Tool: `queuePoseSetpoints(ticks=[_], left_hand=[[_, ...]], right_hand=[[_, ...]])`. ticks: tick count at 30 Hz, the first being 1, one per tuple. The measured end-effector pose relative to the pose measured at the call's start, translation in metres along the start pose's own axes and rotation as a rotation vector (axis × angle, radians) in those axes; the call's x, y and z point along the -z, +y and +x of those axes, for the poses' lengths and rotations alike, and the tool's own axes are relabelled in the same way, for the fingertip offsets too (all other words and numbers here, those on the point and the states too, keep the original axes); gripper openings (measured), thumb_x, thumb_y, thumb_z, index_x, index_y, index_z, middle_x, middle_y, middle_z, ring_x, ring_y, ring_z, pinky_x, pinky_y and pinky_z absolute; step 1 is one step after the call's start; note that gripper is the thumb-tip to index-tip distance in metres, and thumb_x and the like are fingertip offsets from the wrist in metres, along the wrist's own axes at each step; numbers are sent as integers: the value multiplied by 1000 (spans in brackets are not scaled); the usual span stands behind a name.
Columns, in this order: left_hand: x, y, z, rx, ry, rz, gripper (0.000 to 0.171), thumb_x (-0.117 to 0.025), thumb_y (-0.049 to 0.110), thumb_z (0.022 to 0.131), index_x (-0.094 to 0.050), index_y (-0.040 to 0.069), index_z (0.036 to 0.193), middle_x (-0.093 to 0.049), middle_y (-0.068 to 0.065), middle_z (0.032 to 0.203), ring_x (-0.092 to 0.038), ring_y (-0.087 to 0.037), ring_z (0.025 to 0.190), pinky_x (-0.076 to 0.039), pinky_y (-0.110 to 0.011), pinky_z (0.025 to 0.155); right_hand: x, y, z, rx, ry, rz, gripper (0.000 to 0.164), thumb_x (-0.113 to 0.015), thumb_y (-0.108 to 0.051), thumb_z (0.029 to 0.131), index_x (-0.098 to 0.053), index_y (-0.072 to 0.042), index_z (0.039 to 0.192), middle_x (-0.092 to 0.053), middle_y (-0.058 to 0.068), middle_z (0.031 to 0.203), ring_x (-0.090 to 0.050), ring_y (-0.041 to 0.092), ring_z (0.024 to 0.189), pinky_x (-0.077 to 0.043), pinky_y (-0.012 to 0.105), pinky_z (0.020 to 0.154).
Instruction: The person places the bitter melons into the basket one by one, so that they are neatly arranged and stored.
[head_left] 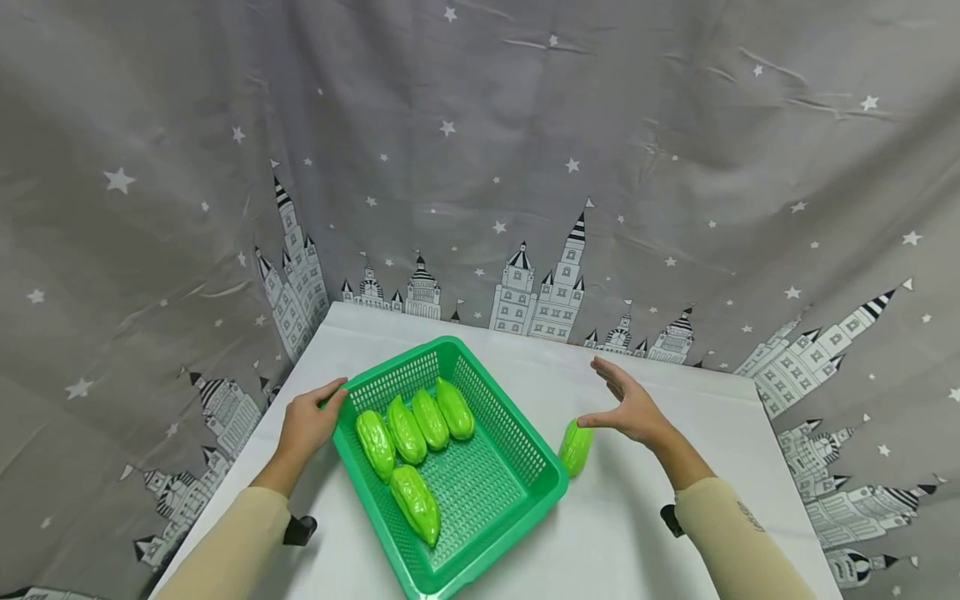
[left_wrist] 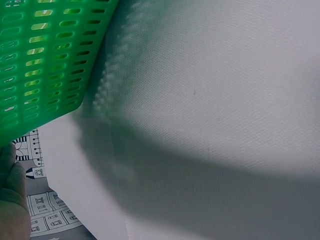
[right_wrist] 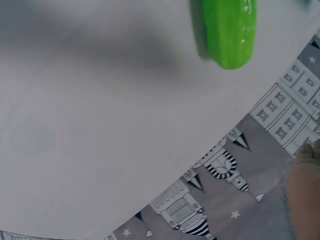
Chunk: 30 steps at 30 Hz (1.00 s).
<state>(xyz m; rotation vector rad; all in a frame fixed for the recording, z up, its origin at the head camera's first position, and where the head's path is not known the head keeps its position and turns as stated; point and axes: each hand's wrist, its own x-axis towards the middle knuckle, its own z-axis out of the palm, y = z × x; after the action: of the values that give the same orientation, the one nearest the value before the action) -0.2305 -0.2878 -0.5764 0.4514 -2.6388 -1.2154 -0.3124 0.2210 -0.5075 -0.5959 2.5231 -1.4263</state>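
Note:
A green plastic basket point(head_left: 495, 533) with slotted walls holds several glossy, light-green bitter melons point(head_left: 414, 504), most of them lined up along its far left side. My left hand point(head_left: 309, 423) grips the basket's rim at the left corner; in the left wrist view its fingers point(left_wrist: 12, 175) show at the lower left, beside the slotted wall. One more bitter melon point(head_left: 575, 450) lies on the table just right of the basket. Above it my right hand point(head_left: 630, 408) is held with thumb and fingers spread apart and nothing between them. That melon's end point(right_wrist: 231, 40) shows at the top of the right wrist view.
The white table point(head_left: 607, 533) runs back to a grey curtain point(head_left: 525, 125) printed with stars and castles, which surrounds its far side and both flanks. The basket stands left of the table's middle, set at an angle.

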Motion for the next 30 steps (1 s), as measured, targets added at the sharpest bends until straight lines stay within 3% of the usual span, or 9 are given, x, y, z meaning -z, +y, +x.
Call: queuePoseSetpoints(ticks=[5,10,14,21,26,30], left_hand=[[0,-2,1,-4,11,15,45,-54,34,106,-59,8,142,-53,-21,143,-45,-46,134,-35,-60,111],[0,-2,1,9,2,26,47,-53,37,106,-58,9,143,-52,-21,144,-44,-46,135,-34,-60,111],[0,-2,1,18,2,25,46,-54,38,106,-58,10,143,-53,-20,144,-44,-45,135,-35,-60,111],[-1,1,2,19,5,22,45,-54,36,106,-59,11,142,-54,-19,143,-45,-45,135,-34,-60,111],[-1,0,1,19,8,26,45,-55,36,105,-59,11,142,-54,-20,142,-45,-45,135,-34,-60,111],[-1,0,-1,10,11,29,44,-55,36,105,-60,10,141,-55,-19,142,-45,-45,134,-34,-60,112]], right_hand=[[11,18,-5,15,-33,-20,108,-95,-20,70,-31,3,154,-33,24,158,-27,42,147,-22,50,120],[18,32,-9,21,-107,18,94,-93,-12,71,-42,5,148,-42,25,152,-33,42,144,-26,49,119],[17,43,-8,-22,-181,67,81,-92,-10,72,-53,5,140,-51,23,146,-38,42,141,-31,46,116],[15,60,-1,-121,-243,-66,61,-87,0,75,-64,-2,132,-60,15,139,-44,45,136,-40,51,110],[13,70,8,-151,-263,-91,62,-82,10,76,-63,-1,133,-60,14,139,-43,45,137,-38,55,110],[7,82,13,-159,-285,-84,67,-84,10,73,-62,-3,135,-57,12,142,-41,44,138,-36,55,112]])
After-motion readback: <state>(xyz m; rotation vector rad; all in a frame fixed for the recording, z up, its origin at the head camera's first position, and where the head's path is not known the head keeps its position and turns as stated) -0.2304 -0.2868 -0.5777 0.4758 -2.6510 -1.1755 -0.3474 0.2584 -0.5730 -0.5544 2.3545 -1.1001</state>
